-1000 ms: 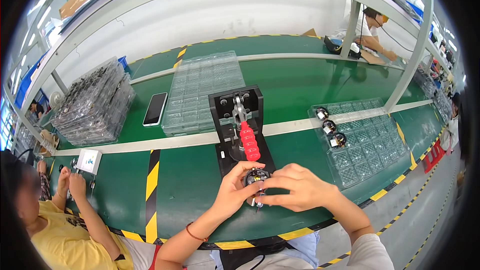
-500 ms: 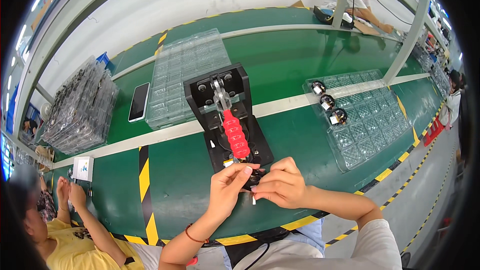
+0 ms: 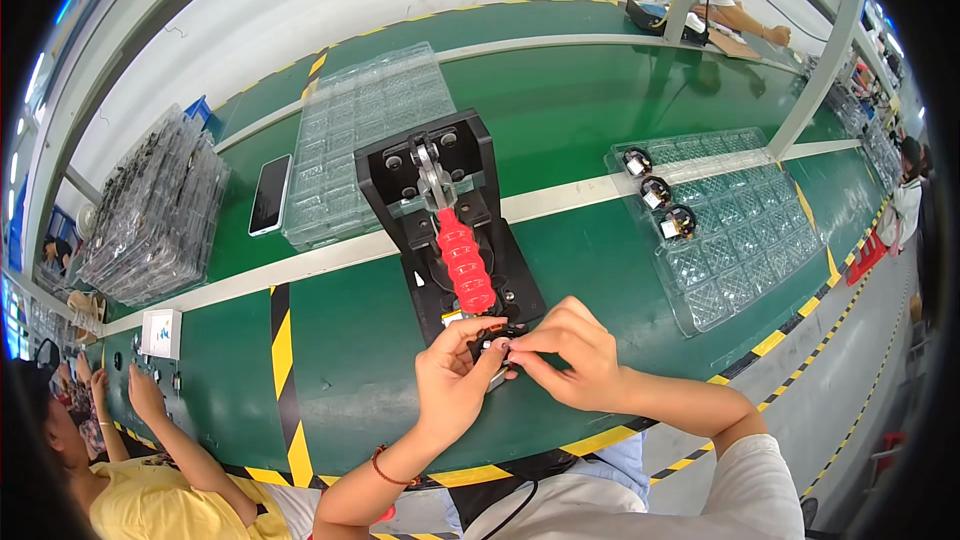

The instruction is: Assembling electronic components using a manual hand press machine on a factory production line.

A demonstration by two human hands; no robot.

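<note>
A small round black electronic part (image 3: pixel 489 337) sits between my hands, just in front of the black toggle-clamp fixture (image 3: pixel 484 152). My left hand (image 3: pixel 450 380) is closed on it, thumb and forefinger at its rim. My right hand (image 3: pixel 578 358) pinches at the part's right side; whatever lies between those fingertips is too small to make out. The clamp's red ribbed handle (image 3: pixel 464 265) points down toward the part. Beside the handle's lower end, a small yellow-and-white piece (image 3: pixel 453 317) shows on the fixture's base.
A clear compartment tray (image 3: pixel 735 260) at right carries several round black parts (image 3: pixel 655 192). Stacked clear trays (image 3: pixel 365 140), a phone (image 3: pixel 271 195) and a taller tray pile (image 3: pixel 155 210) stand at left. A co-worker in yellow (image 3: pixel 170 495) works at lower left beside a white box (image 3: pixel 161 334).
My right hand has shifted slightly up, with its fingertips now at the part's upper right side. The round part is tilted to show more of its face. The small white piece below has dropped from sight.
</note>
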